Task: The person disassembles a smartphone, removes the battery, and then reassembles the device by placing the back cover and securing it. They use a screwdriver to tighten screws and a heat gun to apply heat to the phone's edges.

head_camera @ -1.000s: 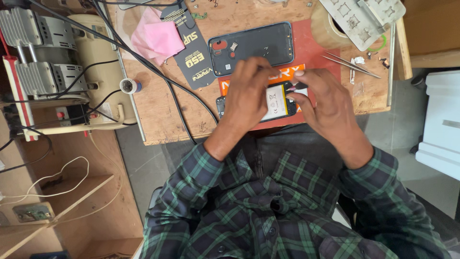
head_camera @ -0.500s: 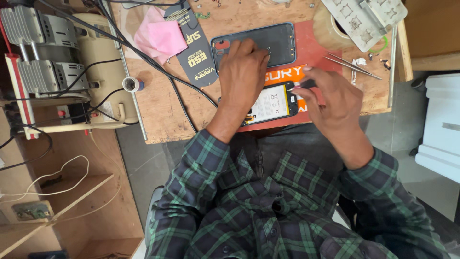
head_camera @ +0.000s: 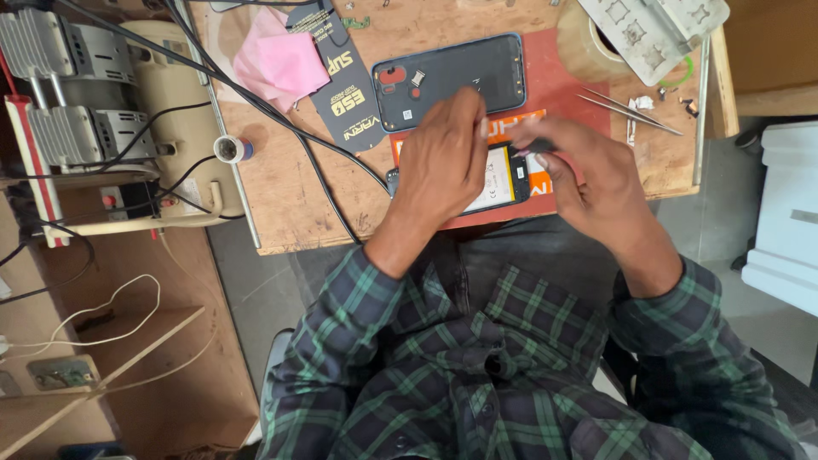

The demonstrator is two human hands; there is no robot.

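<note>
An opened phone (head_camera: 504,179) with its pale battery showing lies on a red mat (head_camera: 558,85) at the near edge of the wooden bench. My left hand (head_camera: 443,162) covers the phone's left part, its fingertips drawn together just above it. My right hand (head_camera: 584,175) hovers over the phone's right end and pinches a small dark tool (head_camera: 540,146) whose tip points at the left fingertips. What the left fingers pinch is hidden. A dark phone back cover (head_camera: 452,81) with a blue rim lies just beyond both hands.
Metal tweezers (head_camera: 626,111) lie right of the mat. A pink cloth (head_camera: 285,60) and a dark card (head_camera: 345,94) lie at the left. A beige machine (head_camera: 170,102) with cables stands further left, and a grey plastic tray (head_camera: 656,30) sits at the far right.
My left hand came back from the back cover toward the phone. Both hands' fingertips have drawn together above the phone's middle, the right one lifting slightly.
</note>
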